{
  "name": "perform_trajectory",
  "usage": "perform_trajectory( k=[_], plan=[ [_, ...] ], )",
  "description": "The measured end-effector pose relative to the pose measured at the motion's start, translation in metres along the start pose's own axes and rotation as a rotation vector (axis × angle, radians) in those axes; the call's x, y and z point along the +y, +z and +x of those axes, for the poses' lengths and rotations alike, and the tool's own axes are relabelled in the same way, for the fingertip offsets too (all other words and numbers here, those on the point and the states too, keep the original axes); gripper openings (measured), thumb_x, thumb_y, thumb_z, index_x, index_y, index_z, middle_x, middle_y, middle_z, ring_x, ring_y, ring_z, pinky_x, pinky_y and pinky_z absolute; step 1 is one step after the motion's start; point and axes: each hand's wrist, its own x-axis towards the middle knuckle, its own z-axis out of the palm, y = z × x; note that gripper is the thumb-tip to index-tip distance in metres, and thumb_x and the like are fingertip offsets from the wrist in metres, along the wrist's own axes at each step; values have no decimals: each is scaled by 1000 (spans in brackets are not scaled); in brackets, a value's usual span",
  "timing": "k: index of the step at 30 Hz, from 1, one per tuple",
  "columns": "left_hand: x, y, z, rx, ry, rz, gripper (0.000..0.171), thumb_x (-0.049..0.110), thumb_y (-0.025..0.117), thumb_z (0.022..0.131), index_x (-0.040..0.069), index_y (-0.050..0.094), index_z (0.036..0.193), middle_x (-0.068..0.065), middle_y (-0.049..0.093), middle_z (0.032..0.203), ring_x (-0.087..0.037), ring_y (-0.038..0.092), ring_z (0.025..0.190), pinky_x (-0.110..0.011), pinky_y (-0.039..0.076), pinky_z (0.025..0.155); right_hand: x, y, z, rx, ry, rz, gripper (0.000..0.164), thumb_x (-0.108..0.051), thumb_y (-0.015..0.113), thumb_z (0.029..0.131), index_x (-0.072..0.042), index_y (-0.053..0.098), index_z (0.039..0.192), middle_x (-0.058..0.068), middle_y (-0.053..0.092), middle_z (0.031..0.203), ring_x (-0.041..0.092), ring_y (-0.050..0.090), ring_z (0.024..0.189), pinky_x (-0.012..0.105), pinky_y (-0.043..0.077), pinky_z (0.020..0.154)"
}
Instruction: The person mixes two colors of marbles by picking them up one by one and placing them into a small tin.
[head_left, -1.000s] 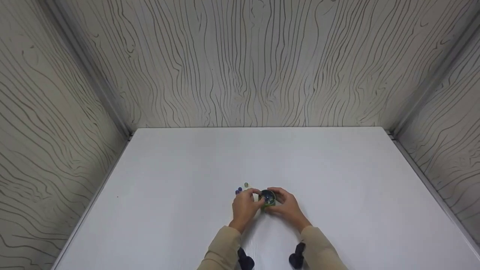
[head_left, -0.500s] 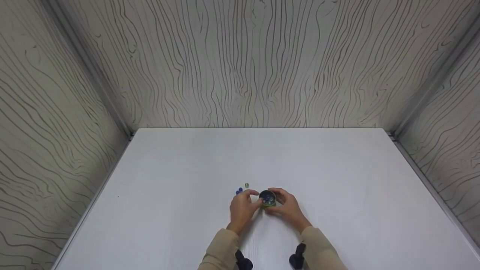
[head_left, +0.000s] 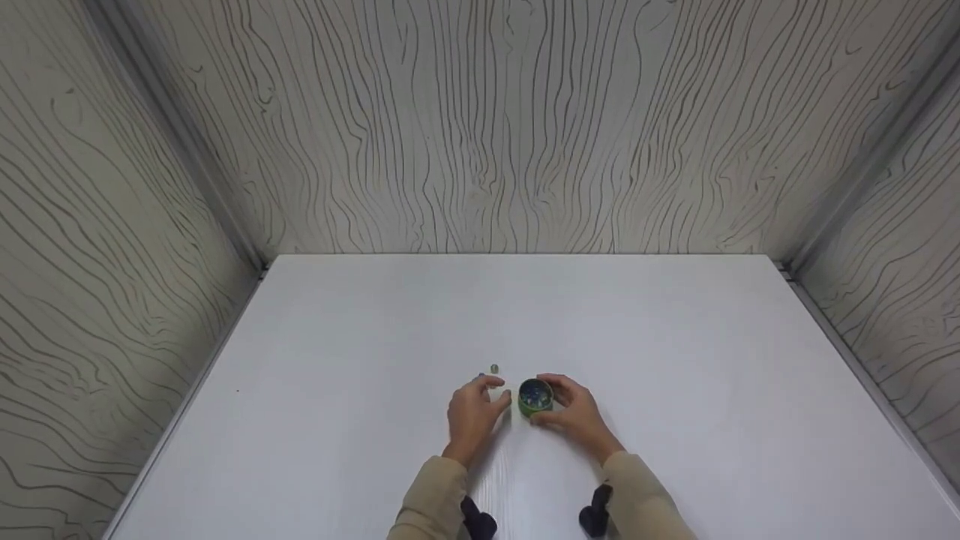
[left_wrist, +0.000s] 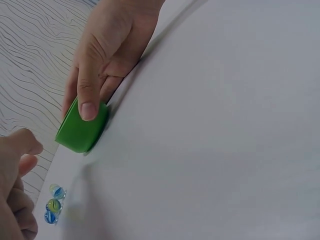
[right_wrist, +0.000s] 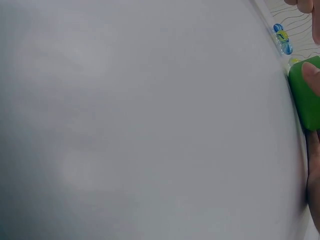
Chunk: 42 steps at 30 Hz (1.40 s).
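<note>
A small green cup (head_left: 535, 412) with bluish glass marbles inside stands on the white table. My right hand (head_left: 576, 414) grips it from the right, thumb on the near side; in the left wrist view that thumb presses flat on the cup's green wall (left_wrist: 80, 131). To the left, my left hand (head_left: 471, 416) is apart from the cup, thumb and index finger spread with nothing between them. Several loose blue and yellow swirled marbles (left_wrist: 53, 205) lie beside the left fingers in the left wrist view. The head view shows one marble (head_left: 494, 368) beyond that hand, which partly covers the others.
The white tabletop (head_left: 360, 337) stretches around both hands. Panels with a wood-grain pattern rise at the back (head_left: 480, 135) and on both sides. Dark wrist camera mounts (head_left: 594, 511) hang under the beige sleeves (head_left: 646, 495).
My left hand has drawn back leftward from the cup's rim toward the loose marbles, its thumb and index finger now clear of the cup. The right hand and cup have stayed in place.
</note>
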Motion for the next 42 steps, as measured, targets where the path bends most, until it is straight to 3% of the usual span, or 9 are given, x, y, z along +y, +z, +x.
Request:
perform_trajectory(
  k=[10,19,28,36,42],
  plan=[
    [-3,-4,4,15,2,6,16,17,76,75,12,73,90,0,65,64,-2,36,52,-17,33,54,0,1,0,3,8,6,68,-13,85,68,0,55,128,21,56,135,38,50,132,37,40,109],
    [-7,-8,9,29,-28,19,14,15,76,75,11,73,88,-4,71,75,-5,42,58,-19,33,55,-1,0,0,-3,7,9,68,-11,84,69,1,55,129,22,56,136,38,49,132,39,40,109],
    [-7,-8,20,31,21,161,18,18,77,76,10,73,91,-6,76,83,-7,56,63,-26,48,62,0,1,1,3,22,4,69,-10,85,67,0,55,129,22,55,137,37,48,134,37,40,109],
    [-4,-7,28,22,56,211,17,18,75,78,9,74,92,-3,68,63,-5,38,51,-20,34,51,1,1,0,-5,16,3,70,-13,85,69,1,54,130,23,55,136,38,49,133,41,39,109],
    [-5,-5,32,2,40,229,18,20,75,79,9,74,93,-3,72,70,-5,41,54,-21,38,54,0,1,-1,4,5,-27,69,-13,85,68,1,54,129,23,56,135,39,50,131,39,42,108]
  ],
)
